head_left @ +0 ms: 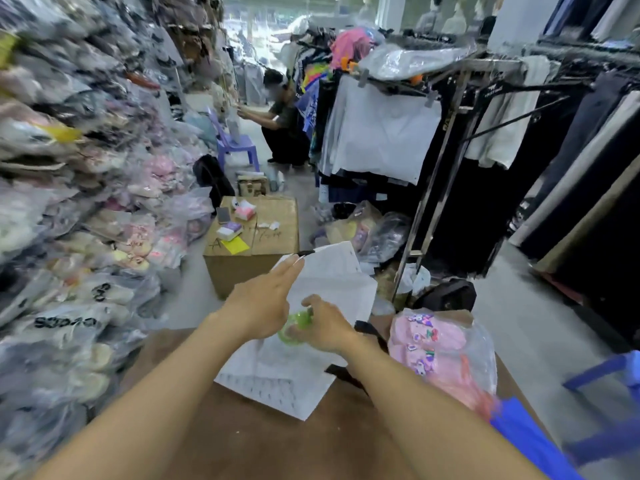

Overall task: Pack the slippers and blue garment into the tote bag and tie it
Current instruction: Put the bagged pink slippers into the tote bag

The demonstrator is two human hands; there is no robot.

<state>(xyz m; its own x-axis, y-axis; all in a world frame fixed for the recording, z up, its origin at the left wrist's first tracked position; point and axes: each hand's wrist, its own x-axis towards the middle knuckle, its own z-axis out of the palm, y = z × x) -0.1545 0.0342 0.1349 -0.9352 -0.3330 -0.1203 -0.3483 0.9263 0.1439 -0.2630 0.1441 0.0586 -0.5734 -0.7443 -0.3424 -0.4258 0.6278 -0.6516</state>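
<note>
Now | left hand (pixel 263 299) fingers apart | right hand (pixel 323 327) gripping green tape roll (pixel 294 329) | slippers (pixel 433 341) just beside

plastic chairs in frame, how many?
2. A purple chair stands up the aisle beside the crouching person; a blue chair is cut off at the right edge. Others may be hidden.

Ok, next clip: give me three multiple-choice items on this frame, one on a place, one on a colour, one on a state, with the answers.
1. Where do the pink slippers lie?
A. in a clear bag right of the hands
B. on the purple chair
C. in the left hand

2. What colour is the roll under the right hand?
A. red
B. green
C. black

3. How is the left hand?
A. clenched in a fist
B. out of view
C. open, fingers stretched over the white bag

Answers: 1 A, they show through clear plastic at right. 2 B, the green roll shows by the fingers. 3 C, its fingers lie extended and flat.
</note>
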